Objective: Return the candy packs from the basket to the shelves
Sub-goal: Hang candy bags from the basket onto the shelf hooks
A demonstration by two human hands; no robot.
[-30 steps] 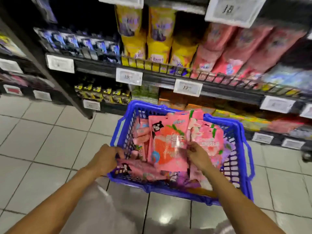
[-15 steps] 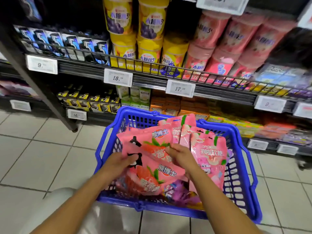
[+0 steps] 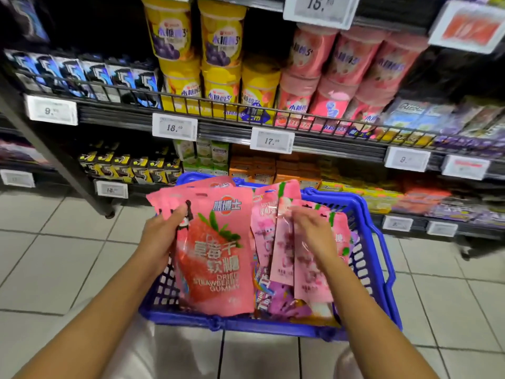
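A person stands before the candy shelves [image 3: 273, 124] with a blue basket [image 3: 363, 214] in front of them, filled with candy packs. The left hand [image 3: 161, 236] grips the upper left edge of a stack of strawberry gummy packs [image 3: 216, 258], thumb on the printed face, and holds the stack upright, its lower end still inside the basket. The right hand [image 3: 311, 231] rests on the pale pink peach packs [image 3: 284, 253] standing just beside them; its fingers lie curled over the tops of the packs, and they appear to pinch them, though the grasp is partly hidden. Purple packs [image 3: 284, 302] lie at the basket's bottom.

Risks, as judged from this position — the left hand holds several slick pouches by one edge only, so the rear pouches could slide out and drop to the tiled floor [image 3: 68, 255] as the stack clears the rim. The two pink products look alike — a hurried placement could put either beside the wrong price tag [image 3: 272, 140]. The shelf's wire fence [image 3: 207, 105] may catch a pouch pushed in at an angle.
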